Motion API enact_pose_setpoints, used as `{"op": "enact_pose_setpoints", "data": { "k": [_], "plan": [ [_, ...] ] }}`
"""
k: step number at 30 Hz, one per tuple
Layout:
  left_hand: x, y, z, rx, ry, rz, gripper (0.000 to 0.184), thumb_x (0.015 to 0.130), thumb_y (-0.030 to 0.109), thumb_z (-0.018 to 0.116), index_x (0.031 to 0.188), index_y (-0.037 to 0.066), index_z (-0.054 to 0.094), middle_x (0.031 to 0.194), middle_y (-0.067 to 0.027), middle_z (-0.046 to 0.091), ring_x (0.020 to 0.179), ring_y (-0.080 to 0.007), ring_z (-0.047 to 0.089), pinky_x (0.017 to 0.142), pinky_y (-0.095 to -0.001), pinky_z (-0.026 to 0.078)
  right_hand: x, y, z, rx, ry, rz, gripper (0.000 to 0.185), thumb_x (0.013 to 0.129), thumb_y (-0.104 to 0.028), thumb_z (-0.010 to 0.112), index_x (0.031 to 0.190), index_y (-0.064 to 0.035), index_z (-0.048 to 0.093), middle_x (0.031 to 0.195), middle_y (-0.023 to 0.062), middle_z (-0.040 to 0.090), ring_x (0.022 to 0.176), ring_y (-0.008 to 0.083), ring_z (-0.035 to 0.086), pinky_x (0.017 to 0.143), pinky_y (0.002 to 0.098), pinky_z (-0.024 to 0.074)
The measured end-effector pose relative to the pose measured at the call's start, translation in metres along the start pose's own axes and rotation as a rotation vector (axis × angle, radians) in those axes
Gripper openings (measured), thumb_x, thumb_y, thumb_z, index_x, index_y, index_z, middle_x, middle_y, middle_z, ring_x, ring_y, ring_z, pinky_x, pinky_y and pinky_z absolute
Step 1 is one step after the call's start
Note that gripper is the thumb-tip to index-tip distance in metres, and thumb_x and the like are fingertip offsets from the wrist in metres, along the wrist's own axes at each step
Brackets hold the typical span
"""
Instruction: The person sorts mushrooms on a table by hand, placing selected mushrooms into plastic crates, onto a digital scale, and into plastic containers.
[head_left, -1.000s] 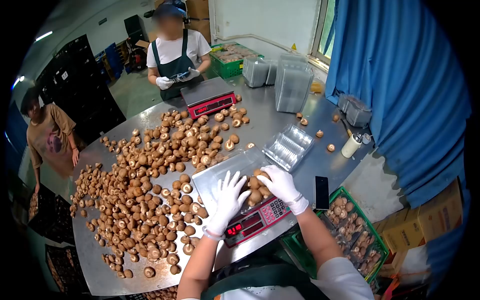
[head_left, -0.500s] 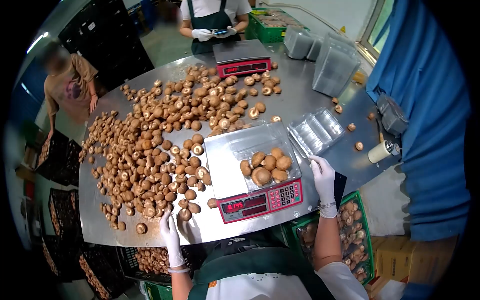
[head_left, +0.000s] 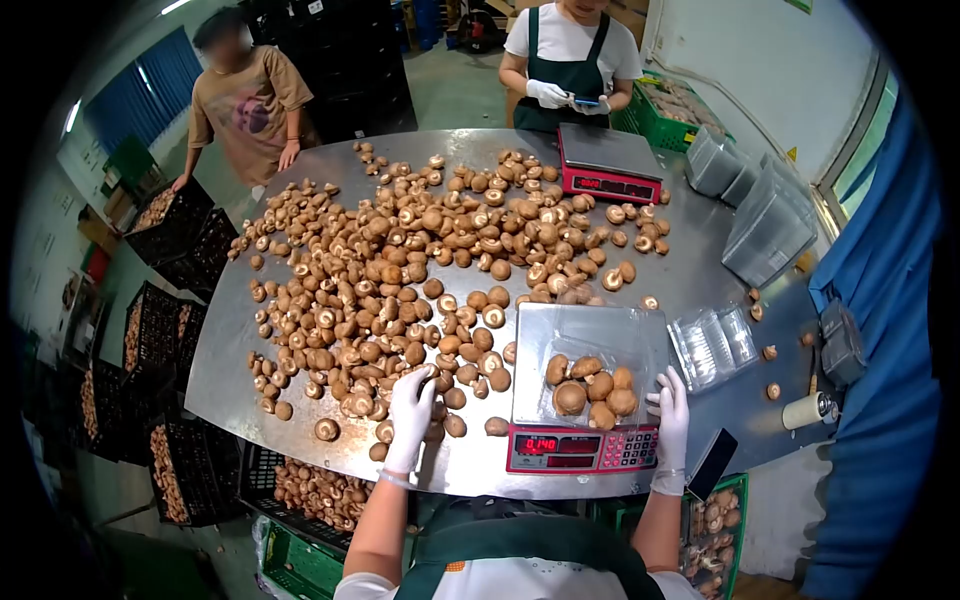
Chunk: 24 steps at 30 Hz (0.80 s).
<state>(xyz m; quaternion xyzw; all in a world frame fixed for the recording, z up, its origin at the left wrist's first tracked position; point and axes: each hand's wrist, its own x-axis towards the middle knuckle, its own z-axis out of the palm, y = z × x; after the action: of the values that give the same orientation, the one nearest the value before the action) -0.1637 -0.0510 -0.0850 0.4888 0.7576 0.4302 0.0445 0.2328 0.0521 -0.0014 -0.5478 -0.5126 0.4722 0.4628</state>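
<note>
My left hand (head_left: pixel 408 420), in a white glove, is at the near edge of the mushroom pile (head_left: pixel 385 270). Its fingers are drawn together; what they pinch, if anything, is hidden. My right hand (head_left: pixel 671 422), also gloved, holds nothing, its fingers apart at the right edge of the red scale (head_left: pixel 585 451). On the scale's metal plate lies a clear plastic tray (head_left: pixel 640 350) with several brown mushrooms (head_left: pixel 598 388) at its near end. The red display shows 0.140.
Clear trays (head_left: pixel 712 347) lie right of the scale, with a tall stack (head_left: pixel 770 235) behind. Across the table, a gloved co-worker (head_left: pixel 568 70) holds a phone near a second scale (head_left: pixel 610 165). Another person (head_left: pixel 250 105) stands at left. A phone (head_left: pixel 712 464) and white roll (head_left: pixel 806 411) are at right.
The camera view has swung left. My hands have parted from the tray; my left hand moved to the pile, my right to the scale's edge. The reading went from 0.145 to 0.140.
</note>
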Motion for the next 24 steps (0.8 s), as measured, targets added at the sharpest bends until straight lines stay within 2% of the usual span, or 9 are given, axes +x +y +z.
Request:
{"op": "enact_pose_setpoints", "data": {
  "k": [3, 7, 9, 10, 11, 14, 17, 22, 24],
  "plan": [
    [0.043, 0.003, 0.026, 0.007, -0.090, -0.010, 0.023, 0.087, 0.019, 0.060, 0.104, 0.005, 0.065, 0.096, -0.0153, 0.064, 0.092, -0.0318, 0.061, 0.081, -0.0394, 0.049, 0.000, 0.011, -0.008, -0.107, 0.016, -0.013, 0.040, 0.096, -0.014, 0.047, 0.135, -0.0045, 0.045, 0.125, 0.0104, 0.052, 0.090, 0.0128, 0.057, 0.078, 0.0266, 0.0479],
    [0.070, -0.009, 0.062, 0.294, -0.349, 0.033, 0.035, 0.082, 0.019, 0.064, 0.115, 0.008, 0.059, 0.114, -0.0140, 0.058, 0.097, -0.0334, 0.059, 0.083, -0.0419, 0.049, -0.006, 0.009, -0.010, -0.303, 0.047, -0.069, 0.034, 0.090, -0.008, 0.049, 0.124, 0.0003, 0.054, 0.119, 0.0127, 0.055, 0.091, 0.0160, 0.058, 0.082, 0.0280, 0.0479],
    [0.075, -0.011, 0.067, 0.243, -0.369, 0.038, 0.038, 0.081, 0.018, 0.065, 0.117, 0.008, 0.059, 0.115, -0.0149, 0.057, 0.099, -0.0331, 0.059, 0.085, -0.0420, 0.048, -0.008, 0.015, -0.012, -0.326, 0.075, -0.076, 0.033, 0.089, -0.007, 0.049, 0.121, 0.0011, 0.056, 0.117, 0.0130, 0.055, 0.092, 0.0172, 0.058, 0.083, 0.0282, 0.0475],
    [0.078, -0.011, 0.062, 0.164, -0.385, 0.023, 0.039, 0.081, 0.016, 0.063, 0.119, 0.008, 0.058, 0.117, -0.0158, 0.057, 0.100, -0.0348, 0.058, 0.086, -0.0426, 0.048, -0.009, 0.018, -0.013, -0.317, 0.081, -0.081, 0.033, 0.089, -0.007, 0.050, 0.121, 0.0009, 0.056, 0.117, 0.0128, 0.055, 0.092, 0.0177, 0.058, 0.084, 0.0285, 0.0473],
    [0.080, -0.011, 0.057, 0.099, -0.326, 0.029, 0.039, 0.084, 0.018, 0.063, 0.121, 0.008, 0.057, 0.111, -0.0149, 0.060, 0.093, -0.0261, 0.061, 0.084, -0.0374, 0.049, -0.011, 0.021, -0.014, -0.307, 0.087, -0.084, 0.033, 0.089, -0.007, 0.051, 0.121, 0.0008, 0.056, 0.116, 0.0125, 0.056, 0.093, 0.0181, 0.058, 0.085, 0.0287, 0.0471],
    [0.087, -0.011, 0.036, -0.673, -0.414, -0.560, 0.036, 0.095, 0.021, 0.054, 0.129, 0.011, 0.055, 0.104, -0.0023, 0.062, 0.092, -0.0126, 0.056, 0.081, -0.0320, 0.051, -0.020, 0.008, -0.011, -0.288, 0.122, -0.091, 0.029, 0.091, -0.004, 0.051, 0.119, 0.0006, 0.057, 0.116, 0.0111, 0.056, 0.093, 0.0163, 0.058, 0.084, 0.0281, 0.0477],
    [0.093, -0.012, 0.021, -1.312, -0.478, -0.653, 0.043, 0.095, 0.024, 0.053, 0.135, 0.009, 0.046, 0.120, -0.0054, 0.057, 0.108, -0.0182, 0.056, 0.094, -0.0373, 0.048, -0.025, 0.005, -0.008, -0.272, 0.150, -0.098, 0.027, 0.093, -0.003, 0.049, 0.118, 0.0009, 0.057, 0.116, 0.0100, 0.056, 0.092, 0.0146, 0.058, 0.082, 0.0275, 0.0486],
    [0.107, -0.044, 0.028, -1.606, -0.440, -0.818, 0.037, 0.094, 0.024, 0.054, 0.122, -0.001, 0.050, 0.117, -0.0164, 0.058, 0.106, -0.0304, 0.060, 0.087, -0.0360, 0.054, -0.034, -0.004, -0.009, -0.293, 0.200, -0.073, 0.026, 0.093, -0.004, 0.048, 0.117, 0.0016, 0.057, 0.116, 0.0104, 0.056, 0.093, 0.0154, 0.058, 0.083, 0.0277, 0.0480],
    [0.113, -0.053, 0.029, -1.672, -0.357, -0.844, 0.037, 0.094, 0.023, 0.055, 0.121, -0.002, 0.050, 0.119, -0.0154, 0.057, 0.109, -0.0317, 0.058, 0.093, -0.0390, 0.051, -0.037, -0.005, -0.010, -0.315, 0.227, -0.042, 0.026, 0.093, -0.005, 0.048, 0.117, 0.0016, 0.057, 0.115, 0.0106, 0.056, 0.093, 0.0168, 0.059, 0.086, 0.0287, 0.0471]
  ]
}}
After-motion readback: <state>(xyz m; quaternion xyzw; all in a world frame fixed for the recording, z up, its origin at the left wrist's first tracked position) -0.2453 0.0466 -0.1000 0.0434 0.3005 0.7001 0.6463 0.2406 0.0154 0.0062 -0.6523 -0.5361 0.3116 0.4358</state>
